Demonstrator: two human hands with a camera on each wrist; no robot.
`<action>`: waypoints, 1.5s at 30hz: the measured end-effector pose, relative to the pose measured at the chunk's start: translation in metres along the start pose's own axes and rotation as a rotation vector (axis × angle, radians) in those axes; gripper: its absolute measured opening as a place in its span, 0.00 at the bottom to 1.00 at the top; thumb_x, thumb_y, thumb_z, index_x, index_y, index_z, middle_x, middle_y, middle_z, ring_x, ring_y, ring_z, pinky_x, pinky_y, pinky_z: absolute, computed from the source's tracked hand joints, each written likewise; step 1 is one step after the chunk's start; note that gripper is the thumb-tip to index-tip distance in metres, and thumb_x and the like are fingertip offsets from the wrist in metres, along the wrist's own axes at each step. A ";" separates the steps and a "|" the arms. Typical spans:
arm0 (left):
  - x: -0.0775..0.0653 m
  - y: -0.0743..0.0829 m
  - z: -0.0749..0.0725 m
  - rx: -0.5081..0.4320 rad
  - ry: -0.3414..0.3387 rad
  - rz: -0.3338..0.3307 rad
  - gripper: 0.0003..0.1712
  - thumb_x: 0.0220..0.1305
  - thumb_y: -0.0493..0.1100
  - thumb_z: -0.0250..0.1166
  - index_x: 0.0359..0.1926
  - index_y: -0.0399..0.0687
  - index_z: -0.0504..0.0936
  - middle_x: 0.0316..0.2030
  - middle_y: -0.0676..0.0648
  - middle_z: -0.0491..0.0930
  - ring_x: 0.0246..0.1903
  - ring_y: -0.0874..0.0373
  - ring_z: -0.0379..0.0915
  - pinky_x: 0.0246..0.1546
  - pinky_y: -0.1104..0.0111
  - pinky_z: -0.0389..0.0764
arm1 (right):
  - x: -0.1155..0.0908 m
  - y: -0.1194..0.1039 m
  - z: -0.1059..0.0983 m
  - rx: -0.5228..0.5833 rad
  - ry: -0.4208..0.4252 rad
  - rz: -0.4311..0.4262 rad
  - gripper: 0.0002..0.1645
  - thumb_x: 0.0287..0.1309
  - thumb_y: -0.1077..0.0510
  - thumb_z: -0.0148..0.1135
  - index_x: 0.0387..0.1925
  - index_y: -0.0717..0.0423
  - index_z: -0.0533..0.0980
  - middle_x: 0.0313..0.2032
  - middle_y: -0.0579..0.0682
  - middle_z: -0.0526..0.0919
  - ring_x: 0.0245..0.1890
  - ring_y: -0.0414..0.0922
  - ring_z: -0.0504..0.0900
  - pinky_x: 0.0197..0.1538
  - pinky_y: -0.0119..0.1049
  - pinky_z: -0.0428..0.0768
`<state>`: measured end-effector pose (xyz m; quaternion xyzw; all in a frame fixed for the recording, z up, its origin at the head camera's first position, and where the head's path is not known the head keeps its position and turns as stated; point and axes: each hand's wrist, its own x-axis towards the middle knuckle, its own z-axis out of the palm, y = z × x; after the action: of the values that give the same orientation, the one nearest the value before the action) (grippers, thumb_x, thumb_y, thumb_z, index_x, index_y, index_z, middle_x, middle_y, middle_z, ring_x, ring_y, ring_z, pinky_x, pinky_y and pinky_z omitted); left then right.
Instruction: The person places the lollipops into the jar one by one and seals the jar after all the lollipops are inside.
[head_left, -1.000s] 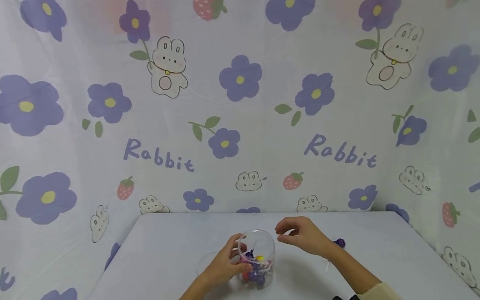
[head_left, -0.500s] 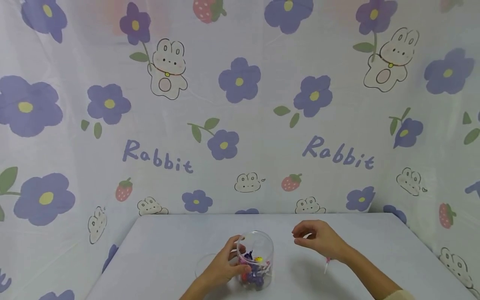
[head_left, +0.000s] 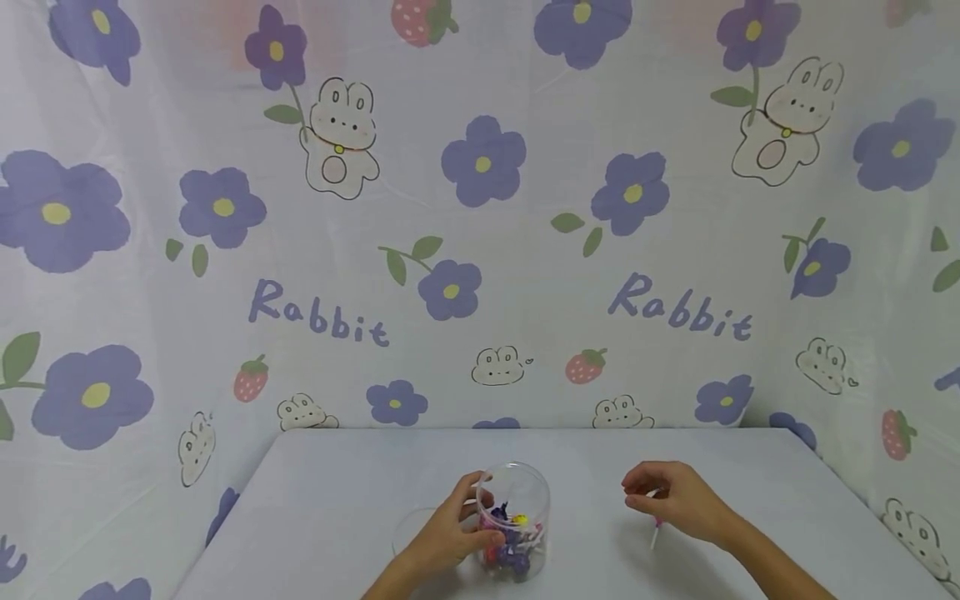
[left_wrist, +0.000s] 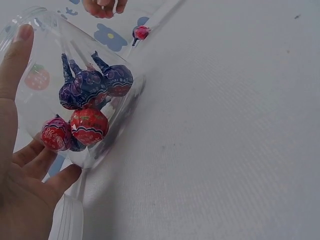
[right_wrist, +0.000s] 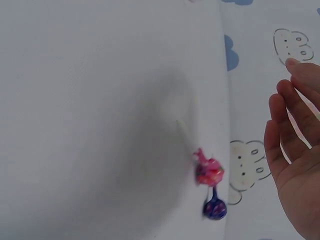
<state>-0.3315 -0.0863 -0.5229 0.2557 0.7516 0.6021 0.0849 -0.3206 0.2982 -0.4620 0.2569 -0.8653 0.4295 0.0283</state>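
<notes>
My left hand (head_left: 450, 533) grips a clear round plastic jar (head_left: 542, 546) at its side, thumb toward the front. Several wrapped lollipops lie inside, among them purple ones (left_wrist: 84, 89) and a red one (left_wrist: 90, 126). The jar stands uncapped, its mouth facing up in the head view. Over the table to the right hovers my right hand (head_left: 678, 500), fingers loosely bent and holding nothing. Below it lie a pink lollipop (right_wrist: 210, 173) with a white stick and a purple lollipop (right_wrist: 215, 209). In the head view the hand covers most of both.
A clear round lid (head_left: 408, 527) lies on the white table (head_left: 360, 475), left of the jar and partly behind the left forearm. A printed curtain (head_left: 525, 250) with flowers and rabbits hangs right behind the table's far edge.
My right hand has moved from beside the jar's mouth to the right and lower, over the loose lollipops. The purple lollipop is now hidden in the head view. My left hand still holds the jar.
</notes>
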 end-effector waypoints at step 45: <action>0.000 -0.002 0.004 -0.022 0.014 0.033 0.48 0.62 0.48 0.77 0.75 0.43 0.60 0.61 0.33 0.70 0.66 0.35 0.68 0.65 0.47 0.70 | -0.042 0.059 0.020 -0.334 0.203 0.444 0.04 0.49 0.64 0.71 0.29 0.56 0.82 0.24 0.44 0.78 0.28 0.43 0.74 0.32 0.36 0.76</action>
<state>-0.3300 -0.0830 -0.5261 0.2630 0.7412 0.6134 0.0727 -0.3085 0.3297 -0.5287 0.0088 -0.9518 0.3002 0.0620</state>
